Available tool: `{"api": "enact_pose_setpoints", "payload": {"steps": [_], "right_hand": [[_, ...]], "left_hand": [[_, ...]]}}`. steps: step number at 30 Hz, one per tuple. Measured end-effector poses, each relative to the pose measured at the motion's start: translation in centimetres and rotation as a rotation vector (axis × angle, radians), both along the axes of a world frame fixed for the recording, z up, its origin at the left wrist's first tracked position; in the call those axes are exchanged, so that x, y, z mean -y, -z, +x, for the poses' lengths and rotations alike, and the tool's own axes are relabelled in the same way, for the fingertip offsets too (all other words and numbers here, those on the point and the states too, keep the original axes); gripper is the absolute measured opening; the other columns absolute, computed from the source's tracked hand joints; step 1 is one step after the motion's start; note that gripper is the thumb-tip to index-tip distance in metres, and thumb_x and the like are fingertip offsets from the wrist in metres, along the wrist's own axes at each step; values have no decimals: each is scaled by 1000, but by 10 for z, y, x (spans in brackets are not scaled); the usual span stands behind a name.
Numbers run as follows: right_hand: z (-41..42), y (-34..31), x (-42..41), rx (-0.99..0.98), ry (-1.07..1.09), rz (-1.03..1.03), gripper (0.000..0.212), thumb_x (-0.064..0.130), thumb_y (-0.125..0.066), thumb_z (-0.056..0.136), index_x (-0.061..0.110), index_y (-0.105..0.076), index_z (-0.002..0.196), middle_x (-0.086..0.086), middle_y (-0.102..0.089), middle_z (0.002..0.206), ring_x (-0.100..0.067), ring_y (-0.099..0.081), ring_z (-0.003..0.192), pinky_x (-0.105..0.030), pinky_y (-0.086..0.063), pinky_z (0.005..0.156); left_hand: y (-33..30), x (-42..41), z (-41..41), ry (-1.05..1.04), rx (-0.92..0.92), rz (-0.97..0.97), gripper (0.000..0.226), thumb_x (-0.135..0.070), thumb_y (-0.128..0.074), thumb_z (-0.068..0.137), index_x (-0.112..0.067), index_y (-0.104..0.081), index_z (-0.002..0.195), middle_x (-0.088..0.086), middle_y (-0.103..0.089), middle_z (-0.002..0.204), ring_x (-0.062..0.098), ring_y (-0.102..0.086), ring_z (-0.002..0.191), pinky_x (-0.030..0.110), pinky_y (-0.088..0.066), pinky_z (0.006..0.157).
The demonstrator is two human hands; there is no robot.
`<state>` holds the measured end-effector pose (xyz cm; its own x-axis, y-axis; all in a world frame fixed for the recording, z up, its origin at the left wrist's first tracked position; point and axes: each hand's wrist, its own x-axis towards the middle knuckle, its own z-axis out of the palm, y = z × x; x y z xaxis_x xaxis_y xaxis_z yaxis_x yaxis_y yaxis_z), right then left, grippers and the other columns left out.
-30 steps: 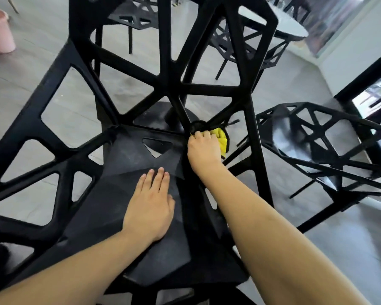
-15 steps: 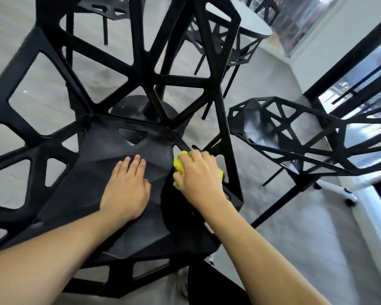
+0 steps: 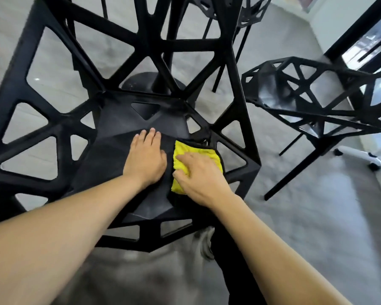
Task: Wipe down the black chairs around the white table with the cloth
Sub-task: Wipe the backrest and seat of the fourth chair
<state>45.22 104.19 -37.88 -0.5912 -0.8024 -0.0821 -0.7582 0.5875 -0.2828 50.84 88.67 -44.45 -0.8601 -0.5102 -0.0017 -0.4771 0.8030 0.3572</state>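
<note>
Here the right hand (image 3: 201, 179) presses the yellow cloth (image 3: 194, 158) flat at the seat's right edge of the black chair (image 3: 119, 150), fingers loosely spread over it; the left hand (image 3: 145, 159) rests flat just beside, leaving unwiped seat leftward

Seat (image 3: 119, 155) open leftward, backrest struts (image 3: 163, 45) beyond

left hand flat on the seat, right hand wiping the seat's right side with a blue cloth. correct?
Not quite: the cloth is yellow, not blue, as the head view shows. The rest holds: the left hand lies flat on the black chair's seat, and the right hand presses the cloth on the seat's right side.
</note>
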Motion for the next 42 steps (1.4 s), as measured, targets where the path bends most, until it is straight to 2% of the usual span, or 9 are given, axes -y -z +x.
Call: {"api": "enact_pose_setpoints", "payload": {"steps": [3,6,12,19,23,28,32,39,42], "right_hand": [[23,-6,-30,60,-116,-139,39,38,-64,89,21,-70,124,-1,-70,122,-19,-58,115,-27,-37,100],[12,7,-67,-152,68,-226,36,41,-62,81,22,-73,110,-1,-69,107,-28,-62,100,-35,-39,90],[56,42,-74,-148,460,-441,41,34,-55,86,20,-68,122,-10,-60,132,-35,-53,121,-46,-37,105],[237,70,20,-143,99,-642,43,27,-62,86,16,-66,127,-11,-56,138,-34,-49,128,-45,-36,111],[215,85,5,-305,49,-645,43,24,-65,88,17,-66,131,-12,-57,139,-33,-51,130,-49,-37,112],[145,87,-55,-233,628,-688,46,29,-54,94,13,-58,137,-18,-47,146,-37,-45,132,-50,-35,112],[92,74,-68,-205,859,-784,46,28,-54,92,9,-60,133,-23,-50,141,-40,-46,127,-51,-35,109],[207,79,13,-277,282,-623,45,30,-57,87,14,-66,128,-17,-57,133,-39,-48,123,-49,-35,111],[245,74,56,-295,156,-581,47,30,-61,80,17,-68,125,-13,-60,130,-33,-47,122,-50,-38,107]], "left_hand": [[-6,9,-4,13,-6,125,57,-19,-44,100,-2,-31,153,17,-23,163,34,-17,151,42,-8,124],[-12,17,14,104,39,181,57,-19,-43,101,-5,-28,155,16,-17,164,33,-13,152,40,-6,125],[-27,14,104,115,-8,-15,48,-22,-43,103,-8,-41,150,19,-33,158,38,-28,146,45,-19,121],[-35,31,160,69,-21,154,57,6,-41,88,-10,-52,142,13,-40,154,32,-38,141,38,-28,118],[-41,45,176,190,39,151,59,12,-39,89,-8,-50,143,13,-38,156,27,-35,145,30,-22,120],[-39,28,175,175,58,77,60,10,-39,93,-8,-40,150,13,-30,161,30,-29,147,35,-19,122],[-46,14,190,126,113,-286,61,-4,-46,95,-26,-38,152,7,-40,153,31,-39,137,42,-29,112],[-80,55,200,99,12,-1,62,8,-40,86,-25,-52,137,6,-52,129,33,-53,117,46,-46,95],[-98,82,209,-24,-205,-283,54,5,-46,80,-15,-59,128,12,-56,125,38,-52,110,49,-47,91]]}}
